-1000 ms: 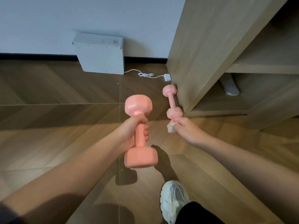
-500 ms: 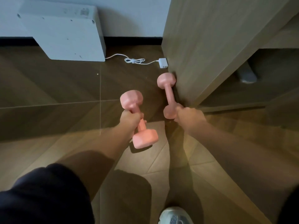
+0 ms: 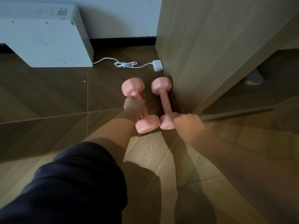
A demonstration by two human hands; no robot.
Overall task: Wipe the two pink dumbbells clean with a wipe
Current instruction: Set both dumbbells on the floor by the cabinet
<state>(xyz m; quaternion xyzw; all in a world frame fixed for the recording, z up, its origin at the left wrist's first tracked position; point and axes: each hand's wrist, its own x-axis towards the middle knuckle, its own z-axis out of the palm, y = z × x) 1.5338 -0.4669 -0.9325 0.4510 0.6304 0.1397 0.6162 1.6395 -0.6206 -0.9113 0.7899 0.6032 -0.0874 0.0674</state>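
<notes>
Dumbbell (image 3: 146,124) gripped by left hand (image 3: 133,107) seems set down beside twin (image 3: 165,97); right hand (image 3: 188,122) (grip hidden) touches that; release next.

Two matte pink dumbbells with blocky heads sit side by side at the centre of the frame, near heads almost touching and far heads apart. The left dumbbell (image 3: 132,88) slants, its handle gripped by the left hand (image 3: 133,108). The right dumbbell (image 3: 165,102) lies on the floor, its near head partly covered by the right hand (image 3: 188,121).
</notes>
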